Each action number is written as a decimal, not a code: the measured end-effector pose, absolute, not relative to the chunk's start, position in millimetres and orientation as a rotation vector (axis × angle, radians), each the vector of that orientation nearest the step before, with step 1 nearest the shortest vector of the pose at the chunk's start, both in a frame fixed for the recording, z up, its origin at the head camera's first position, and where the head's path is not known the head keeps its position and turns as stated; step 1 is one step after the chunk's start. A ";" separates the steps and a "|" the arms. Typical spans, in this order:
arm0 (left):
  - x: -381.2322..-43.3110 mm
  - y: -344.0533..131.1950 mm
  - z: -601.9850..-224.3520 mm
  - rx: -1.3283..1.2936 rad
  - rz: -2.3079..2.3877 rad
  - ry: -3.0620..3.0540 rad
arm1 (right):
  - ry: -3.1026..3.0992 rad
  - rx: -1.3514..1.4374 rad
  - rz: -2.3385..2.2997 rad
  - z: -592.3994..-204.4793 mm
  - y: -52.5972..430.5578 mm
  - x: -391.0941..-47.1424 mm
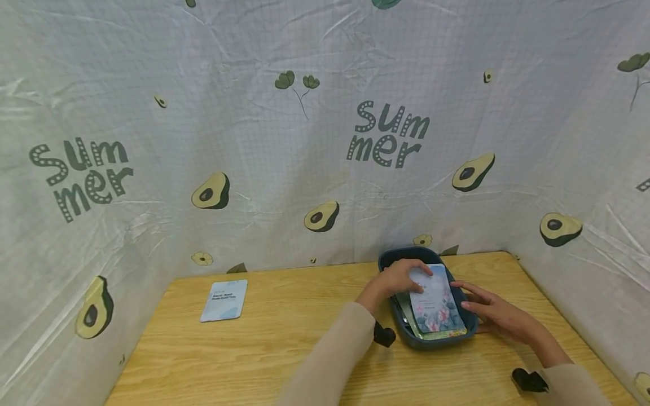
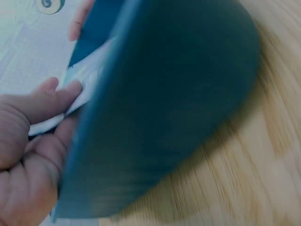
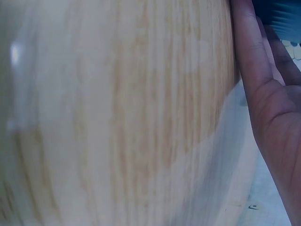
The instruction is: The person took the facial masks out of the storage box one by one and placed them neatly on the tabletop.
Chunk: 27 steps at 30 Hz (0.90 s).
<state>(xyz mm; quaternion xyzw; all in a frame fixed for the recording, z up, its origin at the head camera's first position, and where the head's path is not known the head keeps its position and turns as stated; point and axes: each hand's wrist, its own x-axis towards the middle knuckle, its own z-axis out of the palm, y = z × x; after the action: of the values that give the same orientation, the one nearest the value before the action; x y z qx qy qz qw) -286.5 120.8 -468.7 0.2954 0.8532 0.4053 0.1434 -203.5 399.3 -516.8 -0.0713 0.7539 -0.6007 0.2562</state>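
Note:
A dark blue plastic basket (image 1: 431, 343) stands at the right of the table. Inside it lie several flat packets; the top one is a pale blue sachet with pink flowers (image 1: 439, 304), resembling a face-mask packet. My left hand (image 1: 401, 277) reaches over the basket's left side and pinches this sachet at its upper left. In the left wrist view, the thumb and fingers of the left hand (image 2: 40, 127) close on a white edge beside the basket wall (image 2: 160, 94). At the basket's right side, my right hand (image 1: 500, 316) touches the rim with fairly straight fingers.
A light blue printed card or sachet (image 1: 224, 300) lies flat on the left part of the wooden table (image 1: 284, 332). White sheeting (image 1: 264, 152) printed with avocados and lettering hangs behind the table and along both sides.

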 end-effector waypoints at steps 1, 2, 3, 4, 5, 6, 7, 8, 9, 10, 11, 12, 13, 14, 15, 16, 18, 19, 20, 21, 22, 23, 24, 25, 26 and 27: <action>-285.9 122.1 -467.9 0.823 1.202 2.485 | 2.051 -0.200 -1.624 -516.0 399.5 -203.4; -285.6 123.7 -467.1 0.797 1.244 2.507 | 2.055 -0.197 -1.621 -515.6 399.9 -203.5; -285.1 125.1 -466.6 0.765 1.291 2.527 | 2.060 -0.201 -1.616 -515.1 400.2 -203.3; -284.4 125.9 -466.1 0.730 1.339 2.540 | 2.062 -0.213 -1.614 -514.6 400.6 -203.2; -283.7 126.5 -466.0 0.704 1.384 2.557 | 2.062 -0.216 -1.614 -514.5 401.0 -203.1; -282.9 126.7 -466.2 0.675 1.431 2.562 | 2.063 -0.226 -1.613 -514.3 401.1 -203.0; -282.2 126.6 -467.0 0.650 1.467 2.562 | 2.062 -0.235 -1.615 -514.3 401.0 -203.0; -281.4 126.0 -468.5 0.635 1.491 2.557 | 2.061 -0.231 -1.619 -514.4 400.5 -203.0; -280.5 124.9 -470.0 0.626 1.508 2.547 | 2.064 -0.231 -1.617 -514.5 399.9 -203.2; -279.7 123.7 -471.5 0.621 1.518 2.540 | 2.067 -0.232 -1.616 -514.8 399.1 -203.4; -279.0 122.4 -473.0 0.619 1.527 2.533 | 2.070 -0.234 -1.613 -515.0 398.1 -203.5; -278.3 120.9 -474.1 0.615 1.533 2.525 | 2.075 -0.234 -1.610 -515.3 397.3 -203.6; -277.6 119.3 -475.0 0.613 1.546 2.513 | 2.077 -0.226 -1.610 -515.7 396.5 -203.6; -277.2 117.7 -475.4 0.608 1.576 2.493 | 2.081 -0.215 -1.609 -515.9 395.8 -203.5; -276.9 116.1 -475.1 0.607 1.614 2.476 | 2.090 -0.210 -1.606 -516.3 395.7 -203.3; -276.9 114.7 -474.8 0.602 1.655 2.462 | 2.096 -0.209 -1.605 -516.5 395.6 -203.0; -277.1 110.7 -473.9 0.591 1.732 2.439 | 2.100 -0.198 -1.605 -517.3 395.9 -202.6; -277.5 108.4 -473.7 0.582 1.768 2.429 | 2.102 -0.202 -1.605 -517.3 396.1 -202.1; -277.7 105.4 -473.4 0.575 1.796 2.423 | 2.105 -0.204 -1.605 -517.6 396.3 -201.9; -277.7 101.8 -473.4 0.571 1.817 2.417 | 2.106 -0.209 -1.605 -517.7 396.4 -201.6; -277.5 97.6 -473.6 0.566 1.846 2.389 | 2.104 -0.213 -1.605 -517.8 396.5 -201.4; -276.8 92.6 -473.5 0.562 1.869 2.366 | 2.098 -0.214 -1.609 -517.8 396.4 -201.1; -275.9 87.3 -473.2 0.568 1.887 2.338 | 2.096 -0.217 -1.612 -517.5 396.4 -200.6; -274.9 81.6 -473.1 0.581 1.909 2.304 | 2.094 -0.212 -1.615 -517.0 396.3 -200.2; -273.5 75.4 -472.5 0.596 1.927 2.272 | 2.092 -0.206 -1.618 -516.5 396.4 -199.8; -272.3 69.4 -472.2 0.611 1.941 2.245 | 2.095 -0.208 -1.616 -515.6 396.5 -199.3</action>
<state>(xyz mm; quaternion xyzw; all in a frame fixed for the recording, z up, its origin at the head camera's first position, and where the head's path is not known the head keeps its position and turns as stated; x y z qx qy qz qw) -272.3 69.4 -472.2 0.2014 0.7398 0.6396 0.0556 -199.3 396.5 -515.6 -0.0761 0.7661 -0.5909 0.2412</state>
